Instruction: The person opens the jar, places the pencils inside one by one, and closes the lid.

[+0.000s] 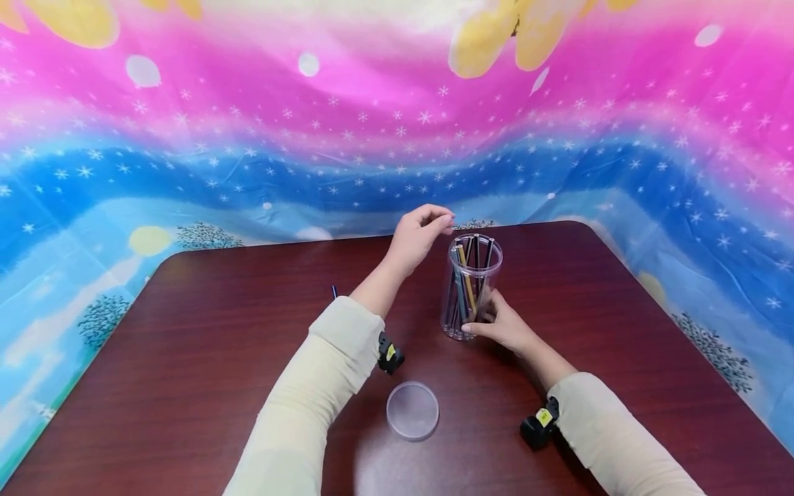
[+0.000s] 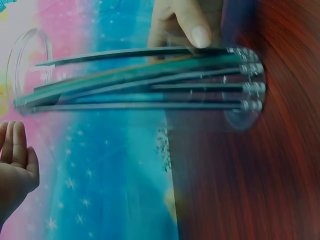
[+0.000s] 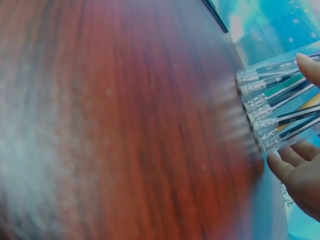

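A clear cylindrical jar [image 1: 486, 281] stands upright toward the back right of the table, with several pencils [image 1: 466, 284] inside. The pencils lean at different angles, their eraser ends down at the jar's base, as the right wrist view shows. My right hand [image 1: 501, 324] grips the jar low on its side, thumb in front and fingers behind. Just left of the jar's open rim, my left hand [image 1: 417, 235] hovers with fingers loosely bent and nothing visible in them. In the left wrist view, the left hand [image 2: 19, 167] shows beside the rim.
A round clear lid [image 1: 412, 411] lies flat on the dark red wooden table [image 1: 205, 372], nearer the front. Behind the left forearm, the end of a dark pencil-like stick [image 1: 334, 292] pokes out. A patterned cloth [image 1: 347, 138] hangs around the table's back and sides.
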Tool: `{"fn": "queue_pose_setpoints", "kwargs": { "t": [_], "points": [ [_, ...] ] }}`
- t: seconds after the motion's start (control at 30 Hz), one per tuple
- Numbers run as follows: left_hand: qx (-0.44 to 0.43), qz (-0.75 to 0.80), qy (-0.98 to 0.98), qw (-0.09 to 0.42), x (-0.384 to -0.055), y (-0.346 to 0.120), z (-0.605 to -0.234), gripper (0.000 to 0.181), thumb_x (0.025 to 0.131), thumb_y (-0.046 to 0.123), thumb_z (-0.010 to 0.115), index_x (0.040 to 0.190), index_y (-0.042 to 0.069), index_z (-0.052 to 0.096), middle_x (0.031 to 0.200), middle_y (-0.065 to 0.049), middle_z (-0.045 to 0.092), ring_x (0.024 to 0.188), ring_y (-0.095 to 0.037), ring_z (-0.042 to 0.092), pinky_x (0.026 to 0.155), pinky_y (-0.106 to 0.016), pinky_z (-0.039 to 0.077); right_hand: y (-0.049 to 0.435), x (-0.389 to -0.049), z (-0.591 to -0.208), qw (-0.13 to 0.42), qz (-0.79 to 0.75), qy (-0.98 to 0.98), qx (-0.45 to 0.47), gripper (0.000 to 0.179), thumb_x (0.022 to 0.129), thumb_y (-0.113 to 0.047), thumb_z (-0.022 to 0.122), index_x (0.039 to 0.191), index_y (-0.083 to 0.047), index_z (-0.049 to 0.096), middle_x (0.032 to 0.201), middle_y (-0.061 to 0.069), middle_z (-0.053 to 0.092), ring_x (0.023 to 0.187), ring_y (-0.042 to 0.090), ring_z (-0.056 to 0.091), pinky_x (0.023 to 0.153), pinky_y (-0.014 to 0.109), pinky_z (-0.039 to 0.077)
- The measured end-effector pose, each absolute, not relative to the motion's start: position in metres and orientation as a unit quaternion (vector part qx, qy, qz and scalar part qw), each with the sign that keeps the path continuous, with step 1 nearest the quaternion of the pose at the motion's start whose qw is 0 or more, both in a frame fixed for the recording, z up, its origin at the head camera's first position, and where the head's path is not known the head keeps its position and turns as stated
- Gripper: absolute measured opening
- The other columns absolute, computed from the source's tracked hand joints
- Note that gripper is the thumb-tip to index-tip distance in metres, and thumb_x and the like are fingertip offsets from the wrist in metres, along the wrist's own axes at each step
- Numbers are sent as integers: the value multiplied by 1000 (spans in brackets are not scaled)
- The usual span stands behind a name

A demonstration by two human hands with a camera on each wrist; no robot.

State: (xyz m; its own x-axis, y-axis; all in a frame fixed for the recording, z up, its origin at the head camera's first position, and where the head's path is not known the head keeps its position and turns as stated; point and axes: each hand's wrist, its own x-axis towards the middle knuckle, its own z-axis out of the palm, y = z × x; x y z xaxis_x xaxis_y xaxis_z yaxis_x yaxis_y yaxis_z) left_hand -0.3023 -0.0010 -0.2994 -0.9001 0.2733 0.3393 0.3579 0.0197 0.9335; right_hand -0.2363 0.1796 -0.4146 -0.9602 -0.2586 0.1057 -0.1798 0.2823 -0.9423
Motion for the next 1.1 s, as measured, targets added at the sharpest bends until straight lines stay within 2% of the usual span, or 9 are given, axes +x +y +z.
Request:
{"fn": "queue_pose_setpoints", "kwargs": {
  "t": [0.23,0.43,0.57,0.87,1.1],
  "points": [
    [-186,-669,-719,-7,-297,-29,-307,19,86,13,53,100,1,59,97,-12,58,86,-21,58,85,-26,40,180,-235,-414,40,-569,810,-135,65,72,-2,67,121,5,24,119,25,33,114,38,33,93,50,25],
    [-160,-621,-766,-35,-290,-54,-317,19,87,17,52,101,7,59,97,-5,58,88,-15,55,86,-30,39,184,-241,-426,29,-570,807,-151,58,73,-6,68,113,5,28,116,22,33,114,36,32,94,50,24],
    [-136,-599,-788,-54,-288,-70,-327,19,86,18,53,102,9,58,99,-4,57,89,-16,55,86,-34,37,184,-242,-428,21,-577,802,-154,55,72,-5,68,109,6,29,117,22,32,114,35,31,94,51,24],
    [-95,-607,-786,-70,-285,-100,-353,24,84,11,53,105,-2,55,103,-17,55,97,-31,51,82,-34,40,184,-242,-426,25,-588,795,-146,55,72,-3,67,109,6,28,121,24,31,114,37,32,94,49,25],
    [-38,-609,-789,-67,-281,-121,-371,25,83,10,53,104,-5,54,97,-12,57,95,-27,53,84,-41,39,182,-241,-426,26,-588,796,-142,56,72,-2,67,112,7,28,121,25,31,115,36,31,94,49,24]
  ]
}}
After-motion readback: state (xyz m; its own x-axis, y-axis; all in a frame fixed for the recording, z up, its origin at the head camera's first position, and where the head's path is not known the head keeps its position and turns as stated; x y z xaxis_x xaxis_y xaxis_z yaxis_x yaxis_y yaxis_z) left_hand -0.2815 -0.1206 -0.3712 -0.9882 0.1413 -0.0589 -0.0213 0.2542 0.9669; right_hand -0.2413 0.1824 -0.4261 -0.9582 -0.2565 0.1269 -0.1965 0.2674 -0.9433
